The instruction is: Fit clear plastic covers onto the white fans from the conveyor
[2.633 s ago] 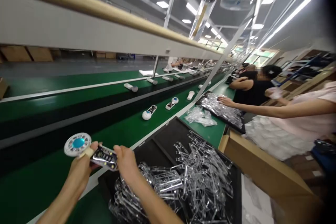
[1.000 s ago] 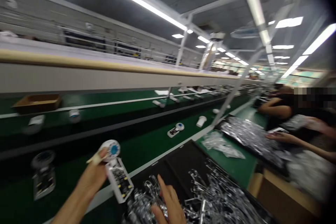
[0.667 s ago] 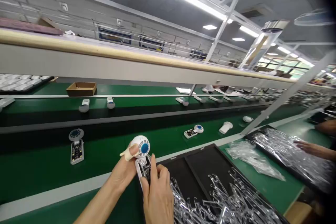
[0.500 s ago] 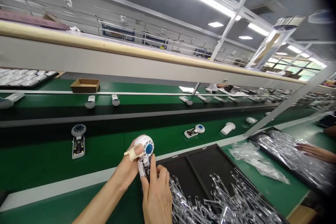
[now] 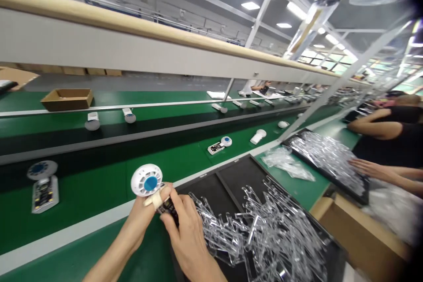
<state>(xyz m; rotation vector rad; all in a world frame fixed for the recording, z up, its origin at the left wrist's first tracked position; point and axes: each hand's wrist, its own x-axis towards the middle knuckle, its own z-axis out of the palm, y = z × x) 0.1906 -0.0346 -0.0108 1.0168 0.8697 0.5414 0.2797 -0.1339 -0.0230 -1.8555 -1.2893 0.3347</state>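
Note:
A white handheld fan (image 5: pixel 138 180) with a blue hub is in front of me, its round head up and its handle open on a dark circuit board. My left hand (image 5: pixel 142 218) grips it just below the head; a cream-coloured wrap covers the thumb. At the handle's lower part, my right hand (image 5: pixel 187 229) has its fingers closed on the fan too, hiding much of the board. Right of my hands, a black tray (image 5: pixel 211 188) holds a heap of clear plastic pieces (image 5: pixel 280 233).
On the green conveyor lie an open-handled fan (image 5: pixel 42 191) at left and others, such as one (image 5: pixel 220 145) ahead. An upright post (image 5: pixel 317 97) stands at right. A co-worker's hand (image 5: pixel 370 167) reaches over another tray (image 5: pixel 330 158). A cardboard box (image 5: pixel 360 224) sits below.
My view has turned to the right. The fan's head has tilted left, and both hands have shifted, the right one now covering more of the handle.

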